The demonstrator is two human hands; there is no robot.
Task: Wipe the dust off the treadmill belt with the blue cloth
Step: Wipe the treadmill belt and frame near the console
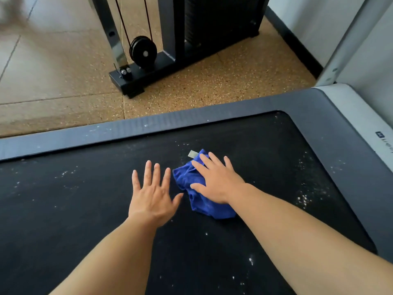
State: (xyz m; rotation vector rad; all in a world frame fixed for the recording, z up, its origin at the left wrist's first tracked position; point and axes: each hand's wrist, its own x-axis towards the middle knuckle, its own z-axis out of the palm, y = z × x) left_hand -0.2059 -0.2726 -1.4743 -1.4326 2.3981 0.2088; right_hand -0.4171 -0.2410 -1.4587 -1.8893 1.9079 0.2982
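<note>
Nearest to the camera, the two bare forearms reach forward over the black belt (85, 209). White dust (251, 260) lies in small spots on the belt between and below the arms.

Further on, the left hand (152, 194) is flat with its fingers spread, holding nothing; whether the palm touches the belt or hovers just above it, I cannot tell. Just beside it, the right hand (217, 182) lies with fingers spread and pressed down flat on the crumpled blue cloth (202, 201), not pinching it. The cloth sits on the belt near the middle, with a small grey tag (193, 154) at its far edge.

More dust (303, 199) is gathered to the right, near the grey side rail (344, 158), and thinner specks lie to the left and beyond the cloth.

I judge that the wiping step is in hand and far from finished. The next move probably calls for steady pressure with the right palm and a sweep toward the dusty right side.

Behind the treadmill are the speckled floor (212, 86) and a black weight machine (170, 50).
</note>
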